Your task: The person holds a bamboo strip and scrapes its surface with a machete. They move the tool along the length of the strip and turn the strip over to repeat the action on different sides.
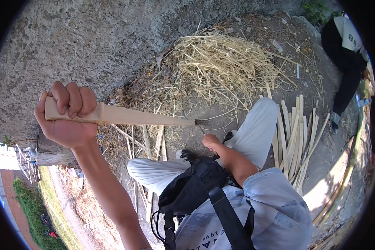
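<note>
My left hand (71, 118) is raised at the left, its fingers wrapped round the broad end of a pale bamboo slat (141, 119). The slat stretches to the right across the view and ends in a dark, frayed tip near my right hand. Lower down, between my bent knees, my right hand (212, 142) is closed on a knife (202, 129). Only a short, thin part of its blade shows, close to the slat's far end; the handle is mostly hidden by my fingers. Whether blade and slat touch I cannot tell.
A heap of thin bamboo shavings (227, 68) lies ahead. Split bamboo strips (296, 141) are bundled right of my knee, with more strips (158, 141) at the left. A rough grey wall (91, 46) rises at far left. Another person (346, 54) is at far right.
</note>
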Action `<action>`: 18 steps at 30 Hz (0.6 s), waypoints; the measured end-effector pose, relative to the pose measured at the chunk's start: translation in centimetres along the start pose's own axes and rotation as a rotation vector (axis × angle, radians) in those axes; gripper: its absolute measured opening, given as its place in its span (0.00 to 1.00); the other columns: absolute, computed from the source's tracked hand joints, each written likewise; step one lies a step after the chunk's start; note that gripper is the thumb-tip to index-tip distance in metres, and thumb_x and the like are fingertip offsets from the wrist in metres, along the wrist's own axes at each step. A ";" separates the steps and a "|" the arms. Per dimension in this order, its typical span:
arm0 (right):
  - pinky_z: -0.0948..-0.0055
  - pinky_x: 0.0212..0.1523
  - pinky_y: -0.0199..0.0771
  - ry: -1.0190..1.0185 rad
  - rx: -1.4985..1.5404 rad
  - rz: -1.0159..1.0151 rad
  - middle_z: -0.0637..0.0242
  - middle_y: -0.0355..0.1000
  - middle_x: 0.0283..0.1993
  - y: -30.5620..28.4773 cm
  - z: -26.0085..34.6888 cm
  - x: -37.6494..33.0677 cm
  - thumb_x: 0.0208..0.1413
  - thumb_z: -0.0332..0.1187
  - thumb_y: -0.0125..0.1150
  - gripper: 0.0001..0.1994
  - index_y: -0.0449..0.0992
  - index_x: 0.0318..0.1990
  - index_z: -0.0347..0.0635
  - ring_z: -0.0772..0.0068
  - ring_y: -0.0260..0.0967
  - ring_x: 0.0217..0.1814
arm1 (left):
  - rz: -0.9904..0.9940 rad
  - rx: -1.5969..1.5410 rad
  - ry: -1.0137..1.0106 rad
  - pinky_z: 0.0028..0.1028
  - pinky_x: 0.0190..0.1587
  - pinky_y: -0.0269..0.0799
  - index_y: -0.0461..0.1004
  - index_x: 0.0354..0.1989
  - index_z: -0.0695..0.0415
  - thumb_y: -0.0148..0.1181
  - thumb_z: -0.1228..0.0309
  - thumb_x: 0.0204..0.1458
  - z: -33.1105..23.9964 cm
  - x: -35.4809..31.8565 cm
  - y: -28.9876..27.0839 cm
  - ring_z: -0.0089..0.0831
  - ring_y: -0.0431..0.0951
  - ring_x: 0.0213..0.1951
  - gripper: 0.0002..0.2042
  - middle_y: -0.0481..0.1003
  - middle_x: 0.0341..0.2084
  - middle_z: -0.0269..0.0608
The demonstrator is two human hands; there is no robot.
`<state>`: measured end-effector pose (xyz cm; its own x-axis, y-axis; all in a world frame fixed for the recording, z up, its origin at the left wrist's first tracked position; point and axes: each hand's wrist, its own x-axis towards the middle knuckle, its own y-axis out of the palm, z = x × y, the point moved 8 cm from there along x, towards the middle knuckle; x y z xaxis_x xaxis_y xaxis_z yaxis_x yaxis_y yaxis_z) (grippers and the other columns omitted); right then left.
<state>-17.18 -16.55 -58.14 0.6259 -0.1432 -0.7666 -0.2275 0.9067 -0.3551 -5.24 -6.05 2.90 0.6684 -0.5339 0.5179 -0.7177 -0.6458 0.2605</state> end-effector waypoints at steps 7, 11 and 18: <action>0.63 0.28 0.77 -0.040 -0.123 0.004 0.55 0.77 0.28 -1.0 2.1 -1.0 0.51 0.30 0.51 0.11 0.77 0.36 0.32 0.62 0.77 0.27 | 0.060 -0.013 -0.040 0.25 0.15 0.43 0.53 0.15 0.50 0.33 0.59 0.60 1.1 0.9 2.9 0.21 0.44 0.13 0.19 0.50 0.09 0.32; 0.65 0.24 0.74 0.038 -0.140 0.023 0.57 0.75 0.24 -3.0 2.7 0.4 0.46 0.27 0.52 0.07 0.76 0.26 0.35 0.63 0.75 0.23 | 0.120 -0.034 -0.058 0.25 0.14 0.43 0.53 0.15 0.51 0.33 0.59 0.59 1.5 1.6 4.0 0.21 0.44 0.13 0.20 0.51 0.08 0.33; 0.66 0.21 0.72 -0.066 -0.289 0.009 0.57 0.73 0.18 -4.2 4.8 1.3 0.41 0.25 0.51 0.07 0.74 0.16 0.35 0.63 0.73 0.20 | 0.178 -0.054 -0.068 0.25 0.14 0.45 0.54 0.14 0.51 0.33 0.60 0.59 1.4 1.7 5.0 0.21 0.45 0.13 0.20 0.51 0.08 0.33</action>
<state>-11.85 -18.68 -55.09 0.6680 -0.1004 -0.7373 -0.4307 0.7559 -0.4931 -7.40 -10.94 3.94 0.5407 -0.6739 0.5036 -0.8337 -0.5091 0.2139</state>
